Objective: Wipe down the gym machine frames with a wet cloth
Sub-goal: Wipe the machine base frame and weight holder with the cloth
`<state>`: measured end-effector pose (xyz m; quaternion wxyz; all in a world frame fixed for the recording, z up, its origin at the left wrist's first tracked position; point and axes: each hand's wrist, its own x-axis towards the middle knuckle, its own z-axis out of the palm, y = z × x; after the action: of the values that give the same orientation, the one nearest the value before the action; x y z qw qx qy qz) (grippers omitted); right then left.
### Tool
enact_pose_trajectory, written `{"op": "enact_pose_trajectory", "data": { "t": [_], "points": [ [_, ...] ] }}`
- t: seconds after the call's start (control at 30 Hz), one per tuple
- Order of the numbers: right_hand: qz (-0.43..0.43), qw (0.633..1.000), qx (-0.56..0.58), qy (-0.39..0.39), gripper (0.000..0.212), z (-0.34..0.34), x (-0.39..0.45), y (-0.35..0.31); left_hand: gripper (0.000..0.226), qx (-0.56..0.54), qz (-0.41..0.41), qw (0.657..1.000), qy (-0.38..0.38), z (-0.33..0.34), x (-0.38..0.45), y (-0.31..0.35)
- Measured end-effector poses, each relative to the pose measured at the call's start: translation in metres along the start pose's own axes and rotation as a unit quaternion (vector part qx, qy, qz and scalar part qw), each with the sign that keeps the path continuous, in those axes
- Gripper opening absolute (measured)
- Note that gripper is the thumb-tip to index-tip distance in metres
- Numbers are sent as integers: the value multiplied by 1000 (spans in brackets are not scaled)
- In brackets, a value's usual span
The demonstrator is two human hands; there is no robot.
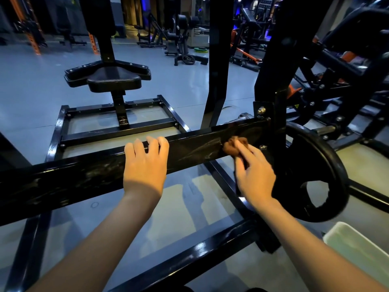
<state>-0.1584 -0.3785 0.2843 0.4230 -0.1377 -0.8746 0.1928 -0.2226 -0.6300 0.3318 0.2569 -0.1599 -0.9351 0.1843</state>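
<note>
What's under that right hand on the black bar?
A brown cloth, bunched under the right hand and pressed on the bar near the weight plate. How much cloth lies beneath the palm is hidden.

cloth (233, 145) on beam (84, 178), plate (315, 171) right
</note>
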Motion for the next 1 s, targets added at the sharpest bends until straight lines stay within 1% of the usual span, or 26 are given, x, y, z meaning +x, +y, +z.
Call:
{"op": "enact_pose_trajectory", "data": {
  "t": [0.1,0.13,0.17,0.23,0.3,0.37,0.4,0.43,0.47,0.53,0.57,0.6,0.67,0.73,0.8,0.83,0.87,0.9,0.93,1.0],
  "points": [
    [147,988,17,32,41,-1,31,15,92,-3,-5,1000,-3,-2,1,1],
    [172,984,18,50,40,1,37,12,93,-3,-5,1000,-4,-2,1,2],
    [173,982,26,63,40,5,40,4,93,-3,-4,1000,-5,-2,1,2],
    [129,987,64,65,42,12,28,-19,93,-4,-4,1000,-7,-2,1,1],
    [53,995,78,30,47,17,2,-36,93,-3,-2,1000,-3,1,2,0],
    [-24,999,36,-14,51,18,-20,-29,94,-7,4,1000,-2,2,2,-2],
    [-48,998,15,-30,52,16,-24,-18,95,-8,6,1000,-4,2,2,-1],
    [-47,998,7,-35,52,13,-22,-7,96,-5,6,1000,-4,2,2,-1],
    [-15,999,9,-28,51,9,-15,1,96,-4,4,1000,-4,3,2,0],
    [93,995,26,11,45,6,7,5,94,-10,-1,1000,-6,2,2,1],
    [134,990,37,29,43,7,16,2,94,-10,-3,1000,-3,2,2,1],
    [148,987,45,42,41,11,20,-6,95,-8,-3,1000,-1,2,2,2],
    [122,989,63,48,42,17,14,-30,98,-7,1,1000,-6,-1,1,1],
    [48,996,75,11,47,23,-9,-47,100,-3,2,1000,-9,0,0,1],
    [-42,997,40,-42,53,24,-33,-42,99,-6,2,1000,-7,-2,0,1],
    [-72,996,15,-57,56,23,-37,-32,99,-6,3,1000,-8,-2,0,1],
    [-73,996,3,-59,58,19,-34,-20,98,-5,2,1000,-7,-2,0,1],
    [-37,998,0,-48,56,13,-27,-12,97,-5,1,1000,-3,-2,0,1],
    [19,1000,3,-23,51,9,-17,-7,96,-5,0,1000,-2,-2,0,1],
    [138,990,32,17,40,6,5,-7,96,-9,0,1000,-6,-2,0,2]
  ]
}}
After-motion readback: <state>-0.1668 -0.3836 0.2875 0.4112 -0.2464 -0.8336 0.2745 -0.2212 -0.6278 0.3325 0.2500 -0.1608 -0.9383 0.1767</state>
